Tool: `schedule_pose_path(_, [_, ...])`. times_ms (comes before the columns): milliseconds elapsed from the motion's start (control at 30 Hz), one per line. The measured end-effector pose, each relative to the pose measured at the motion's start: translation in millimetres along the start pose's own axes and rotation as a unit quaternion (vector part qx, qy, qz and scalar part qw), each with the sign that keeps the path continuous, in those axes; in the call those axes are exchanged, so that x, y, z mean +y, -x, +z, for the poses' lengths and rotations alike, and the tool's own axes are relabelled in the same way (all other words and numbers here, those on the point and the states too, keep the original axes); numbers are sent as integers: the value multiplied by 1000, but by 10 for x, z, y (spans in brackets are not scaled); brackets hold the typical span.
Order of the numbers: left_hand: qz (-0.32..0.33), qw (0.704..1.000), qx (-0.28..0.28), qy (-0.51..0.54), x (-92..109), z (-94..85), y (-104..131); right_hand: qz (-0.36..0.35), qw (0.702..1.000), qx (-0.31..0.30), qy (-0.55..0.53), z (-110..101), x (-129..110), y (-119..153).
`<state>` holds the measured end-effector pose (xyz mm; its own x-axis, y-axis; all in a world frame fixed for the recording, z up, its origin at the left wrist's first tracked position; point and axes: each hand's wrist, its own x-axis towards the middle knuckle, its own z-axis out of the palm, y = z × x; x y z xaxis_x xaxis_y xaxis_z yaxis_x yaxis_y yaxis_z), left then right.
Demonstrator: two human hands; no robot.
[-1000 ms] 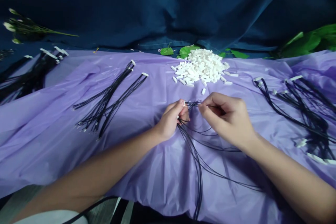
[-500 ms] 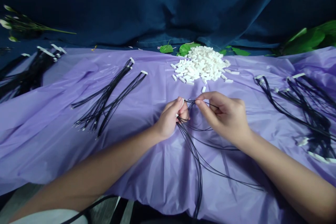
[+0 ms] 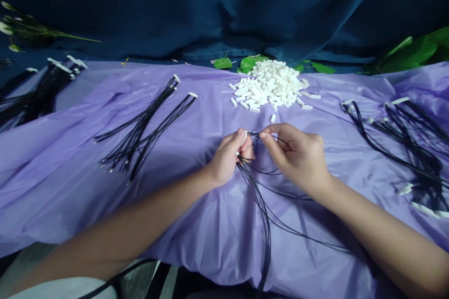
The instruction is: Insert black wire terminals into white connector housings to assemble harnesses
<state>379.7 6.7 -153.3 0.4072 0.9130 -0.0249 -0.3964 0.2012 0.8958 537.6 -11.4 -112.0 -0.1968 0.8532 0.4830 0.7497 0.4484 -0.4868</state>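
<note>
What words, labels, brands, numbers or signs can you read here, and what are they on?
None can be read.
White pieces: too small to tell whether they bear markings.
Black wires: too thin to tell.
Purple sheet and dark blue cloth: no lettering visible.

Inscriptions: none legible. Texts, labels, brands, numbers and signs: no readable entry on any item in view.

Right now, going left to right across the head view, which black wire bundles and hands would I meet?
Dark wire heap at far left, pair of white-capped wire bundles, left hand, right hand, tangled wires at right. The held wires overlap the right hand's span, so I left them out.
</note>
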Motion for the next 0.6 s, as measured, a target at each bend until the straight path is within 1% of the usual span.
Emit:
schedule_pose_path(233, [-2, 1000, -1, 3, 15, 9, 1, -10, 999, 1, 35, -9, -28, 6])
schedule_pose_path(467, [-4, 1000, -1, -1, 17, 6, 1, -60, 995, 15, 81, -7, -36, 9])
schedule_pose_path(600, [2, 1000, -5, 1, 20, 10, 1, -77, 992, 39, 93, -6, -41, 4])
